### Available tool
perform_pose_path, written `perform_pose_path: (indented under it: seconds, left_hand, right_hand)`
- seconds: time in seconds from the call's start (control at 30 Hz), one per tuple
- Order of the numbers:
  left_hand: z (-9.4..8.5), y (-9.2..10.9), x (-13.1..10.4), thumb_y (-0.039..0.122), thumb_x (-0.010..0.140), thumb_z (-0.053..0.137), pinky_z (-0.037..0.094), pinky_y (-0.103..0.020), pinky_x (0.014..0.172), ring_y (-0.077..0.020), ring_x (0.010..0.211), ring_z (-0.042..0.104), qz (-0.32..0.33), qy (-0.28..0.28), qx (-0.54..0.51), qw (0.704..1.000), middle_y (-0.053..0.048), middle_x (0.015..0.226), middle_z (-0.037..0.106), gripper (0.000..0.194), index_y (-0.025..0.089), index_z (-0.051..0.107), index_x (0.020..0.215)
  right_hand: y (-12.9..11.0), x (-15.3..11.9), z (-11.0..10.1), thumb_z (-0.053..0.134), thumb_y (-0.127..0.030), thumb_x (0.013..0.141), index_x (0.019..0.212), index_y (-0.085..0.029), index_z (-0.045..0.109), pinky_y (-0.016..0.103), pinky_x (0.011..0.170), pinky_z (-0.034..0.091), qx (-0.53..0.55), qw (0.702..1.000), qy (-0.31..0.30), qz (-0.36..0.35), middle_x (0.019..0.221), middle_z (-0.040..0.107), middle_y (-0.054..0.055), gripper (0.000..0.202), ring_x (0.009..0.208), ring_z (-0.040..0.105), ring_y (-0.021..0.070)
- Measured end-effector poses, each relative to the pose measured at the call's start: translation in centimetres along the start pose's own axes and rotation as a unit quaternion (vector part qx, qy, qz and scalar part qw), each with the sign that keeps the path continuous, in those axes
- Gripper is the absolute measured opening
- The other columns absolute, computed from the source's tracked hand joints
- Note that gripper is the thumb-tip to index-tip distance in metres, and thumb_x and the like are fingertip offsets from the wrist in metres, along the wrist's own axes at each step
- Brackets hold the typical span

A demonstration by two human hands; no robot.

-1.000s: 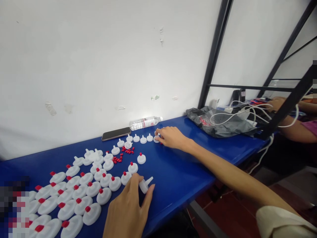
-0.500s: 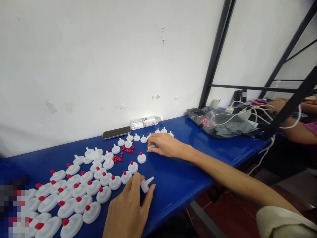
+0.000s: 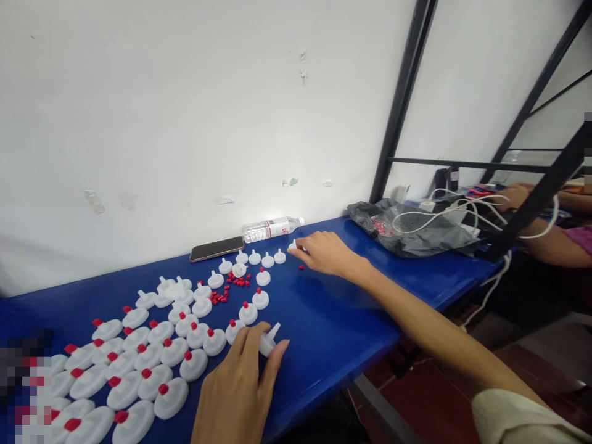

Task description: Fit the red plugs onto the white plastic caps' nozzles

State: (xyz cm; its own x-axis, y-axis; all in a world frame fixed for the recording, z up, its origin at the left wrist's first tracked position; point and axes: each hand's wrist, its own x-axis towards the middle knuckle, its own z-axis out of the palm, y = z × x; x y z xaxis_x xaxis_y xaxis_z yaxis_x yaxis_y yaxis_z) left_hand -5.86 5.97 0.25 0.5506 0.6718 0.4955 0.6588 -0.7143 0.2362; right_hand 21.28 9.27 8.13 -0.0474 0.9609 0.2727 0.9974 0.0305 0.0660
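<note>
My left hand (image 3: pixel 238 385) is closed on a white spout cap (image 3: pixel 268 340), gripping it between thumb and fingers, its bare spout pointing up to the right. At the far side of the blue table, my right hand (image 3: pixel 324 254) has its fingertips pinched at another white spout cap (image 3: pixel 294 244), partly hidden by the fingers. Left of it stand several bare-spouted caps (image 3: pixel 267 260). Small red tips (image 3: pixel 238 280) lie loose in a cluster, and one red tip (image 3: pixel 301 267) lies alone below my right hand. Many white caps with red tips (image 3: pixel 161 333) fill the left of the table.
Against the wall lie a phone (image 3: pixel 216 249) and a plastic bottle (image 3: pixel 271 229). A grey plastic bag (image 3: pixel 416 231) with white cables (image 3: pixel 435 213) sits at the right beside a black metal frame (image 3: pixel 402 98). Another person's arm (image 3: pixel 541 231) shows beyond it.
My right hand has moved away to the far row of caps. A red-tipped cap now stands near where it was. The spout in my left hand points more upward.
</note>
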Motion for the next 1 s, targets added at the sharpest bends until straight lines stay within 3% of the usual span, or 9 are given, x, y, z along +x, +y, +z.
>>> perform_pose_path:
  seconds: [0.17,0.3,0.47,0.63,0.7,0.83,0.9,1.0]
  left_hand:
    - [-0.6,0.6,0.3,0.044,0.107,0.042,0.054,-0.027,0.054,-0.0194,0.073,0.077,-0.002,0.016,-0.027,0.999,-0.002,0.103,0.078,0.028,0.026,0.061,0.118]
    - [-1.1,1.2,0.2,0.042,0.108,0.035,0.054,-0.030,0.057,-0.0201,0.073,0.075,-0.047,0.020,-0.063,0.997,-0.002,0.092,0.075,0.028,0.026,0.057,0.110]
    - [-1.2,1.2,0.1,0.041,0.106,0.039,0.060,-0.034,0.067,-0.0248,0.097,0.077,-0.039,0.031,-0.069,0.996,-0.009,0.110,0.076,0.029,0.023,0.055,0.121]
    - [-1.1,1.0,0.3,0.043,0.104,0.042,0.062,-0.035,0.072,-0.0268,0.105,0.075,-0.059,0.009,-0.061,0.996,-0.010,0.113,0.076,0.035,0.023,0.060,0.126]
    - [-1.2,1.2,0.5,0.043,0.104,0.042,0.062,-0.035,0.075,-0.0268,0.108,0.075,-0.078,-0.009,-0.068,0.995,-0.009,0.113,0.077,0.038,0.023,0.060,0.131]
    - [-1.6,1.6,0.7,0.045,0.105,0.042,0.062,-0.035,0.070,-0.0276,0.105,0.076,-0.106,-0.032,-0.083,0.990,-0.010,0.112,0.078,0.050,0.021,0.046,0.148]
    - [-1.7,1.7,0.7,0.046,0.105,0.041,0.062,-0.034,0.067,-0.0278,0.104,0.077,-0.114,-0.035,-0.089,0.989,-0.011,0.116,0.077,0.055,0.020,0.040,0.153]
    - [-1.8,1.7,0.6,0.046,0.106,0.039,0.061,-0.032,0.063,-0.0264,0.104,0.077,-0.125,-0.042,-0.097,0.987,-0.012,0.127,0.074,0.055,0.020,0.036,0.154]
  right_hand:
    - [0.6,0.0,2.0,0.044,-0.053,0.106,0.101,-0.015,0.072,0.033,0.073,0.045,-0.024,0.997,-0.067,-0.009,0.090,0.077,0.016,0.048,0.084,0.073,0.0308]
    - [-0.5,-0.2,2.6,0.044,-0.040,0.108,0.104,-0.016,0.072,0.033,0.076,0.047,-0.020,0.994,-0.096,-0.051,0.092,0.077,0.015,0.037,0.088,0.074,0.0297]
    - [-1.2,-0.2,1.6,0.045,-0.033,0.106,0.087,-0.015,0.071,0.030,0.072,0.041,0.021,0.996,-0.062,-0.061,0.087,0.075,0.013,0.036,0.081,0.070,0.0252]
    - [-2.4,-0.4,0.3,0.025,-0.041,0.113,0.086,-0.017,0.063,0.024,0.065,0.038,0.141,0.987,0.002,-0.082,0.074,0.068,0.002,0.053,0.066,0.060,0.0135]
    - [-3.3,-0.7,0.1,0.029,-0.043,0.113,0.084,-0.017,0.060,0.022,0.065,0.039,0.275,0.953,0.011,-0.123,0.074,0.066,0.000,0.050,0.064,0.058,0.0109]
    - [-5.2,-1.6,0.3,0.043,-0.043,0.110,0.082,-0.017,0.059,0.021,0.060,0.041,0.509,0.845,-0.028,-0.161,0.074,0.062,-0.002,0.042,0.058,0.053,0.0088]
    - [-6.0,-2.0,0.6,0.044,-0.042,0.110,0.083,-0.017,0.060,0.020,0.059,0.042,0.546,0.819,-0.054,-0.170,0.074,0.061,-0.002,0.040,0.057,0.054,0.0083]
    - [-6.7,-2.3,0.9,0.046,-0.039,0.109,0.084,-0.016,0.062,0.019,0.058,0.043,0.556,0.806,-0.071,-0.192,0.072,0.060,-0.003,0.037,0.056,0.054,0.0075]
